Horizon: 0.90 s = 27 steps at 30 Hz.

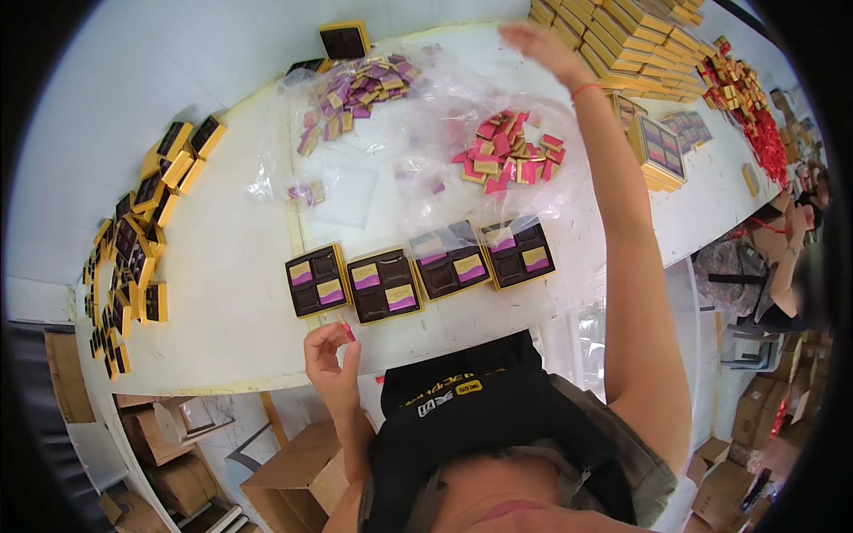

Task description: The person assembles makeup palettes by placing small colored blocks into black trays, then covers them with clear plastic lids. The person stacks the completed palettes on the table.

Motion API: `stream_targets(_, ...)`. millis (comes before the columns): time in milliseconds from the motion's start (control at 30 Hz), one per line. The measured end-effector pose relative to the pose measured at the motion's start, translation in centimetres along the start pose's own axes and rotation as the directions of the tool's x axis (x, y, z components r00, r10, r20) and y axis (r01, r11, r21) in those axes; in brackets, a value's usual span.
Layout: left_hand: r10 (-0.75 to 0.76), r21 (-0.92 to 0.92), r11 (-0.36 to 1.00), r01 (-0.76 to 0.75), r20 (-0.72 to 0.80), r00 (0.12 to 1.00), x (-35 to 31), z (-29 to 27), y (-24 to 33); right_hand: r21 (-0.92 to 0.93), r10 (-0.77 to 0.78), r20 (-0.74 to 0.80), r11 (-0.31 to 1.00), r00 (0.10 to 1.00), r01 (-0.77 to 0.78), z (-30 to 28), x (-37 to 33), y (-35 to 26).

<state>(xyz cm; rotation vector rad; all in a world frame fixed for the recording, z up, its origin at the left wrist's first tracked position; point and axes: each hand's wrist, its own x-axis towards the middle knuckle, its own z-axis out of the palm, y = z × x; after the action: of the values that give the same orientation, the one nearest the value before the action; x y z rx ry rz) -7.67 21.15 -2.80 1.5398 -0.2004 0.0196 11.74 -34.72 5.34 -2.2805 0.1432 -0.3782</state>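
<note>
Slip risk: L hand (330,357) pinches pink-wrapped pc (348,333) just nearside of 4-pocket boxes (370,300), so a loose grip might drop it; R hand (538,49), nr yellow box stack (626,44), too blurred to tell.

A pale wall (204,53) ran behind the left side. Below the worktop, an open cardboard carton (289,471) stood near more brown boxes (182,484) at lower left. A heap of red and gold pieces (758,133) lay far right; beyond, another person (782,258) was near further cartons (755,409).
</note>
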Motion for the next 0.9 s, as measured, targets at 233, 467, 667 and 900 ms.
stream_targets(233,-0.035,-0.030,0.999,0.033,-0.044,0.998,-0.2,-0.4,-0.8,-0.263,0.169,0.173,0.957,0.970,-0.120,8.1,-1.3,5.3)
stream_targets(467,-0.026,-0.018,0.999,0.026,-0.010,1.000,0.3,-0.5,-0.7,0.336,0.121,-0.036,0.936,0.992,-0.102,1.1,-3.3,-5.3)
stream_targets(667,-0.008,-0.029,1.000,0.010,0.059,0.998,1.0,0.5,-0.3,0.087,0.027,-0.269,0.996,0.963,-0.004,-3.1,-0.3,-4.0)
stream_targets(900,0.106,-0.494,0.869,-0.036,0.113,0.988,3.0,1.2,4.6,-0.707,-0.640,-0.570,0.701,0.515,0.089,-2.7,-0.1,-2.9)
